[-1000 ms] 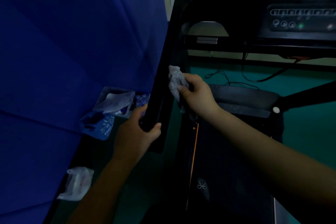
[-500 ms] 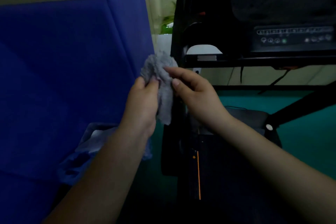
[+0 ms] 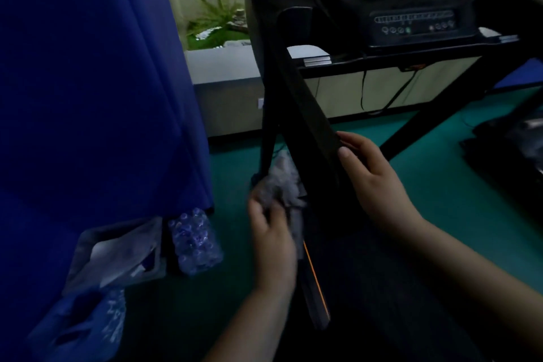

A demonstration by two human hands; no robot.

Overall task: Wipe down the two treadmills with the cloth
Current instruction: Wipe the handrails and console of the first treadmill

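Centre of the frame: the grey cloth point(image 3: 280, 182) sits bunched against the left side of the treadmill's sloping black handrail point(image 3: 305, 114), just below where it crosses the dark upright.
Left hand: the left hand point(image 3: 271, 232) now grips the cloth alone, fingers curled into its lower folds; the hand is motion-blurred, so how each finger lies I cannot tell.
Right hand: the right hand point(image 3: 368, 176) has let go of the cloth and now holds the handrail from the right, thumb on its top face, fingers wrapped behind the edge.
What changed: half a second ago both hands worked the cloth together in the air, higher in the frame; a second ago the roles were reversed, right hand wiping, left hand steadying the rail.
Meaning for the task: the cloth seems to have been passed over so the rail's outer left face can be reached; this looks like a wiping stroke in progress on the first treadmill.
Progress: judging by this, frame parts only; the console point(image 3: 414, 23) at upper right and the belt deck point(image 3: 382, 288) at lower right appear still to do.
Nearby: a blue padded panel point(image 3: 88, 82) fills the left of the frame, with a pack of water bottles point(image 3: 194, 241) at its foot.
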